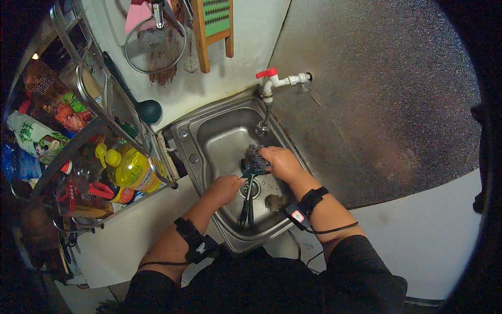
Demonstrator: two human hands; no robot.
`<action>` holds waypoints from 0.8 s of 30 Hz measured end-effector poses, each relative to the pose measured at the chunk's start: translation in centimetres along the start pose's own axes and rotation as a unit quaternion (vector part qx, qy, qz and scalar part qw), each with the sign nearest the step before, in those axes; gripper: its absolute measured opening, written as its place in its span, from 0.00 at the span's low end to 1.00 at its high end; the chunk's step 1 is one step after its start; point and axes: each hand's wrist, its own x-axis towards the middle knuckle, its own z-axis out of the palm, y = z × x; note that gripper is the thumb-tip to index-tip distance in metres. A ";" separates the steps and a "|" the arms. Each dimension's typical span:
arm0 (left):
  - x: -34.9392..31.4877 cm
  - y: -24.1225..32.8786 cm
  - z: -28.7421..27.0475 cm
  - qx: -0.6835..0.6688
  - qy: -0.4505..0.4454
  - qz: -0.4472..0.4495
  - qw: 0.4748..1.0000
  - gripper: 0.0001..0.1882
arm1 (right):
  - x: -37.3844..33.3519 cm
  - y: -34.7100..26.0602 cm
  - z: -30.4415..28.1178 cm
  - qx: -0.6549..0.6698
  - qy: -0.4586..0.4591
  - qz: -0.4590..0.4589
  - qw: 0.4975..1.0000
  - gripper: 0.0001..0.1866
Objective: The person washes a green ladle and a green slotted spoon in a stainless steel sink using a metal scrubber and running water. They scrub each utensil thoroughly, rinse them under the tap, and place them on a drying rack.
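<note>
My right hand is closed on a dark grey wire scourer above the middle of the sink. At the sink's left side, my left hand has its fingers closed on the dark end of a utensil, whose kind I cannot make out. The scourer presses against a dark part of it. Below the hands, utensils with black handles lie across the drain. A crumpled brownish piece rests in the basin, near my right wrist.
A white tap with a red lever stands over the sink's far corner. On the left, a metal rack holds packets and a yellow bottle. A strainer, a dark ladle and a grater hang on the wall.
</note>
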 end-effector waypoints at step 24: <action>0.5 1.4 2.6 -0.430 0.011 -0.021 0.902 0.16 | 0.9 -1.3 4.0 0.772 0.360 0.330 0.407 0.10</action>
